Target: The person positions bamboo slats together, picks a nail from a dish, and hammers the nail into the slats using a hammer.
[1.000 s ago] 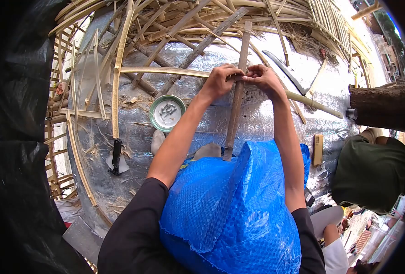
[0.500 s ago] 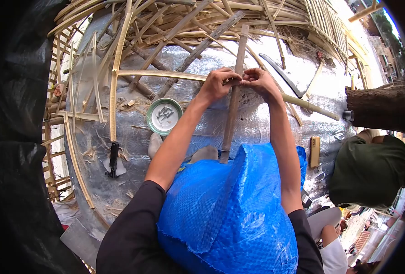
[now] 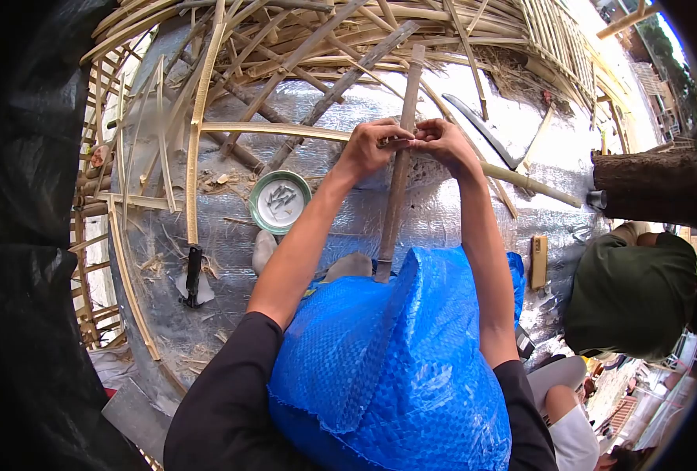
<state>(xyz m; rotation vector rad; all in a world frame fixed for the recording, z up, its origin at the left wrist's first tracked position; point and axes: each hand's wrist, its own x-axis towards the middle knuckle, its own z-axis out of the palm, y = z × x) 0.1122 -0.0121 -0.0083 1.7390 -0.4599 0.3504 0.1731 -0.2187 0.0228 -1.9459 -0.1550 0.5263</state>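
Note:
My left hand [image 3: 373,147] and my right hand [image 3: 445,147] meet fingertip to fingertip, both pinched closed. Whatever lies between the fingers is too small to make out. Under them a brown wooden slat [image 3: 396,192] stretches away from my lap, where a blue woven plastic sheet [image 3: 387,353] covers my legs. Near my left forearm stands a green-rimmed bowl [image 3: 255,206] with several small grey pieces [image 3: 281,196] inside. A pale bamboo strip [image 3: 278,128] ends by my left hand, and a bamboo pole [image 3: 530,185] extends rightward from behind my right wrist.
A long dark blade [image 3: 482,132] lies beyond my right hand. Bamboo strips and poles [image 3: 340,59] pile up at the back. A black-handled tool [image 3: 193,275] is at left, a tan block [image 3: 538,262] at right. Another person in a dark green top [image 3: 627,294] crouches beside a log [image 3: 651,187].
The view has shifted very slightly. Both hands stay together over the slat, with only a small movement of the fingers.

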